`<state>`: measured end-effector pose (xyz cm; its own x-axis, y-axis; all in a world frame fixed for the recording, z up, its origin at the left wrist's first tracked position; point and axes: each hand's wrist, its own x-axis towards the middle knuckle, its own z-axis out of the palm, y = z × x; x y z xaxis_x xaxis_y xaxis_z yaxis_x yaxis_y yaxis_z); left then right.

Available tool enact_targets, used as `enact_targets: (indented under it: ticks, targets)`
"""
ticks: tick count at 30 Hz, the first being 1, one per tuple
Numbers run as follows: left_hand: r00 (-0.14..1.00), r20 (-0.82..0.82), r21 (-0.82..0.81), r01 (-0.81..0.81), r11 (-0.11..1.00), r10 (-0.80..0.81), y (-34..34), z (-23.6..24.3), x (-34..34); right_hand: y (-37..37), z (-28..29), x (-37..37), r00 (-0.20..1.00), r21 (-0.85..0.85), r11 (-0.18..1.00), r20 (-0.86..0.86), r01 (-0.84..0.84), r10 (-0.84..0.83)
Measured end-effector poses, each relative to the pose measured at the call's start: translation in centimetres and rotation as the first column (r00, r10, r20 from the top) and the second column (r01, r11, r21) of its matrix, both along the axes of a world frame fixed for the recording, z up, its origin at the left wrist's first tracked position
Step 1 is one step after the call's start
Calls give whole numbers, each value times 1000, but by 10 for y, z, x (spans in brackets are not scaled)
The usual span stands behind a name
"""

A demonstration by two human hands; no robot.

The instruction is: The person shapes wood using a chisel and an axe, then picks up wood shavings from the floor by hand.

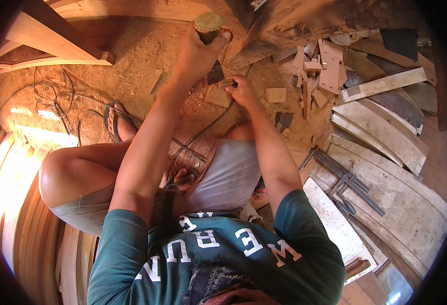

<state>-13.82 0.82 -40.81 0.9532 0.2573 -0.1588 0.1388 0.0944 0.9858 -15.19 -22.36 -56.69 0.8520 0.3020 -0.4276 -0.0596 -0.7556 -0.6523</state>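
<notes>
On the floor (137, 51), which was coated in reddish-brown sawdust, a person sat with the two hands apart from each other, both near the floor's far edge. The left hand (203, 48) was wrapped around a round piece (208, 22) with a flat, yellowish top, beside a large rough timber (294, 25) at that edge. The right hand (242, 91) was nearer the person, its thumb and fingers bent close together by a flat wooden piece (217, 96); whether they gripped anything could not be told. A dark scrap (215, 73) stood between the two hands, and a small pale block (275, 95) lay just right of the right hand. Farther right, offcuts (320, 71) were heaped in a jumble, and toward the floor's right edge pale curved boards (386, 132) overlapped one another. Nearer the person on that side, a dark metal tool (348, 180) rested on a broad, worn panel (406, 198). At the far left corner, a wooden frame (55, 38) jutted in over the floor; black cable (55, 101) looped below it. Along the left edge stood curved wooden strips (30, 223), partly bleached by strong light, which also threw bright patches across the sawdust.
</notes>
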Motion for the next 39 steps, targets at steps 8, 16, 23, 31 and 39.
enact_targets:
  ticks: [8, 16, 23, 31, 39]
  targets:
    - [990, -38, 107, 138, 985, -134, 2, 4, -7, -1, -6, -2, 995, -101, 993, 73, -67, 74]
    - [981, 41, 23, 188, 982, -189, -12, -12, -7, 14, 3, -6, 996, -100, 992, -45, 73, -78]
    - [972, 26, -10, 234, 972, -234, -21, -29, -7, 12, 4, -7, 999, -90, 996, 47, 29, -25]
    - [973, 49, 48, 225, 973, -227, -20, -29, -6, 12, 2, -6, 999, -70, 998, 53, 0, 4]
    - [964, 78, 89, 247, 965, -254, -24, -27, -10, 3, -20, -11, 993, -31, 999, 115, 44, -40]
